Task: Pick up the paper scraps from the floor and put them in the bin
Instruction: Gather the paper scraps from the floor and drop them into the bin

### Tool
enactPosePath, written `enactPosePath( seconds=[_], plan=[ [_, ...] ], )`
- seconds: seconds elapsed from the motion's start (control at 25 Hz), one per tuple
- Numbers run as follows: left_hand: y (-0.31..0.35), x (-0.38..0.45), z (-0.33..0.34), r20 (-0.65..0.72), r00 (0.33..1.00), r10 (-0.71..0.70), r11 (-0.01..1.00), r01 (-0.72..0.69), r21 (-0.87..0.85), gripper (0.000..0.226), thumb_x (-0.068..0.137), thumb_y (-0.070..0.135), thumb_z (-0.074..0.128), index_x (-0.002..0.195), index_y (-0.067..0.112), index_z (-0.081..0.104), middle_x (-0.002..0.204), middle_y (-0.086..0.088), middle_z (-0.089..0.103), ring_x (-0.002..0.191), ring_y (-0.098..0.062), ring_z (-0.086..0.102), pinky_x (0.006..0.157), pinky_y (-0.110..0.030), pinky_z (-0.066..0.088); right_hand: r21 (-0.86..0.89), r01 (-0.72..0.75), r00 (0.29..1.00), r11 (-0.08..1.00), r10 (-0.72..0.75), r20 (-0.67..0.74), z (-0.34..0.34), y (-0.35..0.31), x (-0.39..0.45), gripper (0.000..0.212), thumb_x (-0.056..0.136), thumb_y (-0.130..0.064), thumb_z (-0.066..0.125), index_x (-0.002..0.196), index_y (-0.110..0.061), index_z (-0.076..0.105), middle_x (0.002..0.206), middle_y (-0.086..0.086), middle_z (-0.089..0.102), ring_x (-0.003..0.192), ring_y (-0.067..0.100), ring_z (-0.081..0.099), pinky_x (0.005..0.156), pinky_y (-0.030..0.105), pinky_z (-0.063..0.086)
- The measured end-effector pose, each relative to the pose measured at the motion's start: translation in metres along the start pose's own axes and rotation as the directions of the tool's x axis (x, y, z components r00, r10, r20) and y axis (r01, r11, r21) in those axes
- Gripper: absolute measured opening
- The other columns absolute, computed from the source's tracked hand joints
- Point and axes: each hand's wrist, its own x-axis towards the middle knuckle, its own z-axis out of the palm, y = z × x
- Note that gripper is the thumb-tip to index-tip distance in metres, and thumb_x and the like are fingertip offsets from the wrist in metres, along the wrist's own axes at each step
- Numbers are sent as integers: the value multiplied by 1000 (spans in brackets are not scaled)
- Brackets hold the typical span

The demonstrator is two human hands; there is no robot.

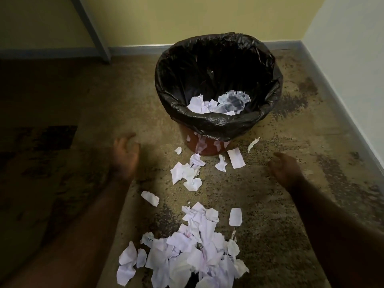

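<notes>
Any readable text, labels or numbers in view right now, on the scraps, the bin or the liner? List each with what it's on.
None can be read.
Paper scraps on the floor: faint pinkish marks only, too blurred to read.
Scraps inside the bin: grey smudges, illegible.
Black liner and brown bin: no label or brand visible.

White paper scraps, faint lilac tint. Reddish-brown bin, glossy black liner. Tan floor, dark speckles, blackish patches toward 2 o'clock. Yellow wall, blue skirting. White wall at 3 o'clock.
</notes>
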Motion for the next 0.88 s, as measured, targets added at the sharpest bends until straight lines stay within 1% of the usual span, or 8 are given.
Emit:
enactPosePath(
  seconds=[0.12, 0.28, 0.4, 0.52, 0.6, 0.68, 0.8, 0.88],
  plan=[
    [-27, -17, 26, 334, 942, -24, 927, -104, 360, 59, 91, 33, 64, 144, 17, 44, 152, -14, 36, 139, -35, 36, 114, -48, 32, -231, 18, 990, 973, 14, 137, 25, 6, 10, 61, 93, -31, 65, 147, -13, 42, 153, 16, 40, 138, 33, 40, 112, 44, 35],
    [-24, -21, 55, 559, 824, 95, 840, -368, 398, 78, 92, 36, 61, 155, 20, 18, 165, -6, 11, 150, -31, 16, 119, -43, 21, -275, 87, 980, 957, -34, 194, 39, -8, 39, 74, 88, -31, 72, 151, -14, 36, 158, 13, 34, 144, 32, 31, 117, 43, 29],
    [-7, -14, 76, 650, 753, 108, 785, -465, 408, 78, 96, 37, 56, 157, 18, 10, 166, -5, 0, 152, -26, 2, 121, -35, 9, -261, 105, 974, 960, -47, 221, 44, -18, 61, 84, 83, -29, 77, 152, -13, 32, 155, 15, 38, 140, 34, 38, 115, 43, 33],
    [0, 0, 93, 731, 674, 104, 756, -531, 382, 81, 92, 46, 59, 156, 30, 13, 166, -7, -2, 152, -32, 0, 120, -42, 12, -236, 58, 951, 970, 18, 309, 52, -24, 85, 92, 79, -37, 79, 155, -24, 27, 152, 17, 40, 136, 37, 42, 112, 48, 38],
    [0, 4, 98, 758, 649, 68, 762, -524, 380, 79, 88, 48, 62, 153, 39, 18, 166, -9, -2, 151, -37, 4, 119, -47, 19, -304, 71, 928, 950, 49, 369, 60, -25, 95, 83, 84, -43, 72, 154, -29, 29, 157, 16, 34, 140, 37, 37, 115, 46, 34],
    [3, 1, 100, 774, 633, 26, 764, -511, 393, 72, 90, 46, 61, 152, 38, 24, 165, -12, -3, 150, -41, 5, 120, -50, 20, -381, 111, 928, 918, 41, 371, 70, -25, 98, 67, 93, -44, 61, 152, -24, 35, 159, 15, 31, 142, 36, 33, 117, 41, 28],
    [12, -3, 102, 793, 609, -3, 726, -544, 421, 64, 97, 41, 53, 153, 28, 27, 164, -16, -2, 151, -37, -3, 120, -47, 8, -328, 9, 957, 945, 87, 276, 82, -23, 97, 62, 94, -34, 59, 150, -16, 38, 155, 15, 36, 136, 35, 42, 113, 41, 38],
    [14, -5, 103, 793, 610, -11, 720, -545, 430, 62, 99, 41, 50, 153, 21, 28, 165, -14, 0, 152, -34, -4, 121, -46, 6, -309, 29, 965, 951, 53, 255, 84, -23, 91, 62, 94, -28, 58, 151, -14, 37, 155, 13, 36, 134, 33, 46, 108, 40, 40]
  ],
)
